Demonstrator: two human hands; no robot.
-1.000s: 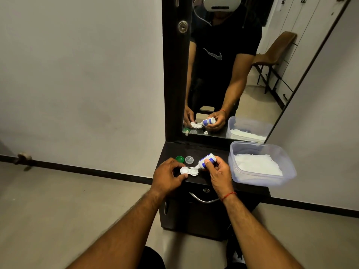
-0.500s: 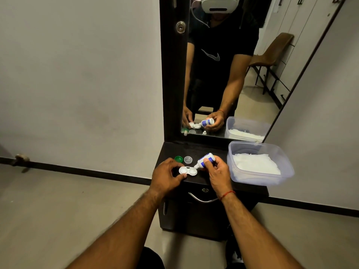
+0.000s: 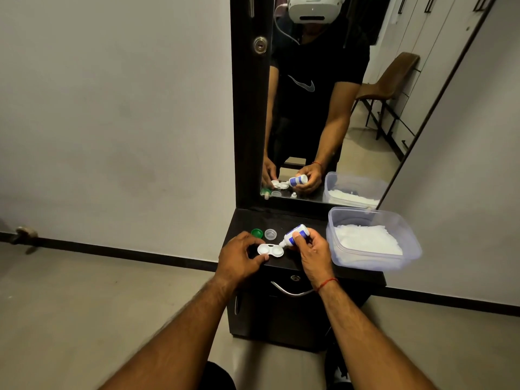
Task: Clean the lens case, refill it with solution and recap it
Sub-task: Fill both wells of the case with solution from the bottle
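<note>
1. Lower middle of the frame: the white 2-well lens case (image 3: 270,250) sits uncapped on the dark vanity top (image 3: 281,218), with both wells facing up.
2. The left hand (image 3: 239,257) has curled fingers and pinches the case's left end between thumb and fingers, holding it flat.
3. The right hand (image 3: 312,254) has its fingers wrapped round the small blue-and-white solution bottle (image 3: 300,229), thumb on the body. The bottle is tipped down-left, with the nozzle at the rim of the well toward the right of the frame.
4. Change over the last 1 s: almost none. Same grips, same tilt, and the nozzle stays on that same well. Only the view drifted a little.
5. My read is that the refill of well 1 is still running and the clean step looks done. I cannot tell whether liquid is in either well.
6. Still to do: the other well, then both caps. The green cap (image 3: 256,233) and the clear cap (image 3: 270,234) lie side by side just above the case, near the left hand's knuckles.
7. Right of the hands is a clear plastic tub (image 3: 365,211) of white tissue, untouched. The mirror (image 3: 323,122) at upper middle repeats the same pose.
8. Risk: a hard squeeze could overfill the well or nudge the case.
</note>
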